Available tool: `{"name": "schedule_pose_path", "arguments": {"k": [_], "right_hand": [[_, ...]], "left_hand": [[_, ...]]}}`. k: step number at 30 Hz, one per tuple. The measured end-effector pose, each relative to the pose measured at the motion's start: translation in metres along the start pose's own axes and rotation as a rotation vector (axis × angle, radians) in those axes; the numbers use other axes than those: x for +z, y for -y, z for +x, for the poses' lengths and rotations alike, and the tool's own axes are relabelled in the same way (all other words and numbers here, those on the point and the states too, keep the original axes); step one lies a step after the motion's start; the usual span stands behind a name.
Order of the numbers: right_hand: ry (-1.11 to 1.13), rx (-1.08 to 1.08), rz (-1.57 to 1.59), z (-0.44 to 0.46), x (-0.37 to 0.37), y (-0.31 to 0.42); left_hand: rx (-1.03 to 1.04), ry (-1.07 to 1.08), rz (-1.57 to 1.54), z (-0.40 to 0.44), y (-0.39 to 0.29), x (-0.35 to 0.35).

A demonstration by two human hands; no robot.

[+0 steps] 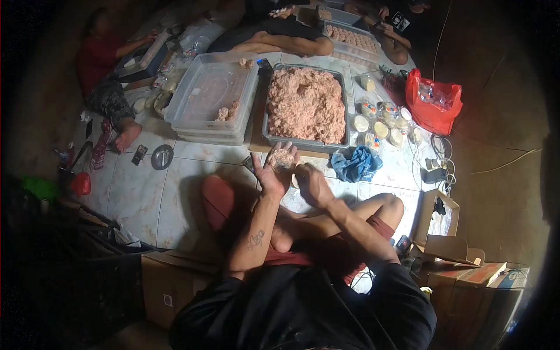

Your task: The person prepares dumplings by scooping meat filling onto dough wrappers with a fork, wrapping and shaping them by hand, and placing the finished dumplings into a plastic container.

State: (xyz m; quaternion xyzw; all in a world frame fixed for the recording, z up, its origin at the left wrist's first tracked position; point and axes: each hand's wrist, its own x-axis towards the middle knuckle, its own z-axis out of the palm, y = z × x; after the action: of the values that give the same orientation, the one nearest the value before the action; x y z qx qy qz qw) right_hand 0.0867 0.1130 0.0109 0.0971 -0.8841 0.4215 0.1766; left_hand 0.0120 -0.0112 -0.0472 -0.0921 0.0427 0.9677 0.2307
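On the upturned palm of my left hand [273, 179] lies a flattened patty of pink minced meat mixture [282, 157], with the fingers spread beneath it. A greyish patch shows in its middle. My right hand [314, 186] is closed just beside the patty, its fingertips near the edge; what they grip is too small to make out. Just past both hands stands a grey tub [348, 131] heaped with the pink meat mixture [306, 102]. Left of it, stacked clear plastic trays [211, 93] carry a few rough meat balls [228, 111].
A crumpled blue cloth [356, 163] lies right of my hands. Beyond it are several small round pale-topped containers [381, 129] and a red plastic bag [433, 105]. Trays of meat balls [352, 39] stand at the back among other seated people. Cardboard boxes [466, 280] flank me.
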Motion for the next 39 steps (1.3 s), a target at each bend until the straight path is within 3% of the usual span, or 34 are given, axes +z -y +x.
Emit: {"name": "schedule_pose_path", "arguments": {"k": [3,4,7,9,10,11,13,15,18,20,21,22,23,25,26,27,29,30,31,33,35,37,39], "right_hand": [[0.194,0.097,-0.029,-0.007,-0.019,0.019],[0.148,0.086,-0.043,-0.003,-0.024,0.029],[0.078,-0.046,-0.065,-0.004,-0.016,0.012],[0.238,-0.165,-0.114,-0.01,-0.014,-0.011],[0.264,-0.039,-0.131,-0.011,-0.023,-0.011],[0.154,-0.207,-0.029,-0.01,-0.026,-0.019],[0.227,-0.038,-0.058,-0.003,-0.041,-0.004],[0.237,-0.216,-0.035,-0.019,-0.036,-0.055],[0.257,-0.001,-0.18,-0.019,-0.055,-0.026],[0.208,0.001,-0.111,-0.033,-0.043,-0.039],[0.162,0.008,-0.049,-0.041,-0.036,-0.049],[0.06,-0.22,-0.099,-0.04,-0.036,-0.051],[0.06,-0.233,-0.096,-0.042,-0.04,-0.052],[0.04,0.165,0.141,-0.045,-0.055,-0.022],[-0.107,0.382,0.391,-0.051,-0.039,-0.032],[-0.108,0.382,0.401,-0.045,-0.036,-0.03],[-0.002,0.707,0.624,-0.03,-0.036,-0.023],[0.064,0.798,0.715,-0.024,-0.039,-0.019],[0.064,0.797,0.72,-0.018,-0.043,-0.008],[0.075,0.621,0.854,-0.008,-0.056,0.018],[0.1,0.616,0.878,-0.002,-0.065,0.032],[0.07,0.417,0.884,0.005,-0.064,0.043],[0.035,0.482,0.846,0.002,-0.066,0.044]], "left_hand": [[0.088,-0.074,-0.022,0.007,-0.006,-0.019],[0.088,-0.085,-0.015,0.002,-0.009,-0.016],[-0.074,-0.011,0.104,-0.01,-0.011,0.001],[-0.103,-0.173,0.111,-0.015,-0.013,0.015],[-0.1,-0.167,0.111,-0.012,-0.015,0.011],[-0.163,-0.096,0.11,-0.011,-0.02,0.002],[-0.241,-0.041,0.112,-0.016,-0.023,-0.001],[-0.368,-0.063,0.163,-0.012,-0.025,0.002],[-0.409,0.05,0.129,-0.007,-0.026,-0.016],[-0.48,0.116,0.128,-0.004,-0.021,-0.022],[-0.463,0.018,0.213,-0.007,-0.015,-0.004],[-0.429,-0.044,0.29,-0.008,-0.013,-0.004],[-0.386,-0.093,0.366,-0.003,-0.012,-0.001],[-0.352,-0.07,0.507,-0.004,-0.016,0.005],[-0.334,-0.056,0.647,-0.007,-0.019,0.007],[-0.332,-0.061,0.655,-0.009,-0.017,0.017],[-0.386,-0.018,0.98,-0.018,-0.001,0.05],[-0.303,0.019,1.019,-0.023,0.008,0.06],[-0.302,0.017,1.024,-0.029,0.001,0.078],[-0.432,0.24,1.044,-0.043,-0.028,0.113],[-0.439,0.216,1.047,-0.043,-0.032,0.11],[-0.227,0.664,1.765,-0.035,-0.022,0.075],[0.185,0.669,1.655,-0.048,-0.012,0.051]]}}
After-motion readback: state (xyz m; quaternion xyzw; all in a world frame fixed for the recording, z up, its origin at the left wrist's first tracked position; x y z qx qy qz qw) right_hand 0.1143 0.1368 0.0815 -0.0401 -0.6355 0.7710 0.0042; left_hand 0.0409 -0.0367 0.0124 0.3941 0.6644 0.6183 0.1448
